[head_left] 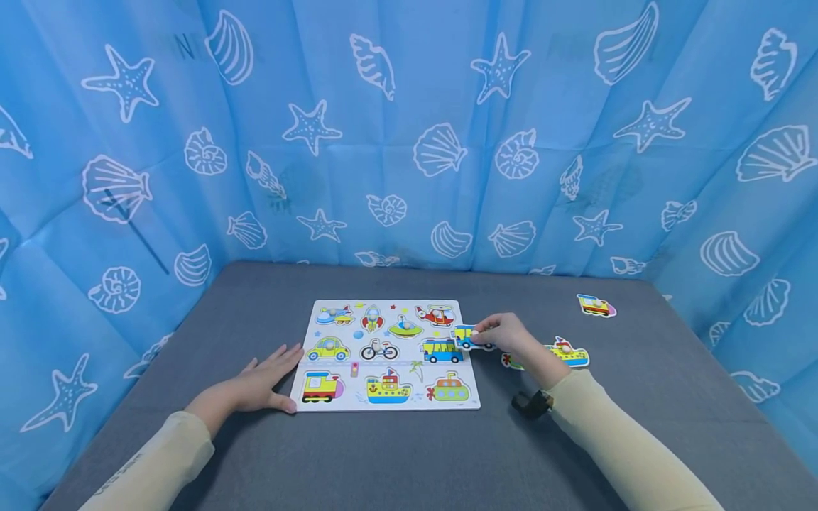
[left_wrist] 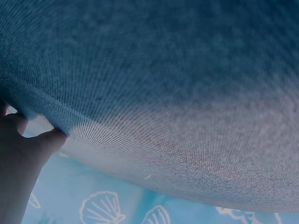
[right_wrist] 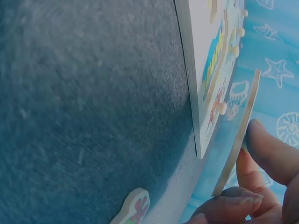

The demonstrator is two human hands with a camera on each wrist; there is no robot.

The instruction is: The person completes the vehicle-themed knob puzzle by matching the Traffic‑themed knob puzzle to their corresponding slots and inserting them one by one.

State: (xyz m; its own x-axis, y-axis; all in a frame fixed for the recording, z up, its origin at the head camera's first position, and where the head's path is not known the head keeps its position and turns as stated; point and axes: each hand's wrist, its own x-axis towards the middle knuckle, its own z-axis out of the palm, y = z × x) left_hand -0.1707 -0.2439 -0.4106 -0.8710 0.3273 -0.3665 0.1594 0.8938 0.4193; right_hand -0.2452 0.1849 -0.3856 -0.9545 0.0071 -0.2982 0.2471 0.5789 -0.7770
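Observation:
A white puzzle board [head_left: 383, 362] printed with vehicles lies on the grey table. My right hand [head_left: 511, 337] pinches a blue and yellow bus puzzle piece [head_left: 464, 337] at the board's right edge, beside the printed bus [head_left: 442, 350]. In the right wrist view the bus piece [right_wrist: 238, 135] is seen edge-on, raised off the table, with thumb and fingers at its knob. My left hand [head_left: 265, 380] rests at the board's left edge, fingers spread; in the left wrist view only part of this hand [left_wrist: 28, 144] shows.
Right of the board lie a ship piece [head_left: 571, 355], a partly hidden piece [head_left: 511, 362] behind my right wrist, and a train piece [head_left: 596, 306] farther back. Knobbed pieces such as the helicopter [head_left: 437, 316] sit in the board. A blue shell-patterned curtain [head_left: 396, 142] surrounds the table.

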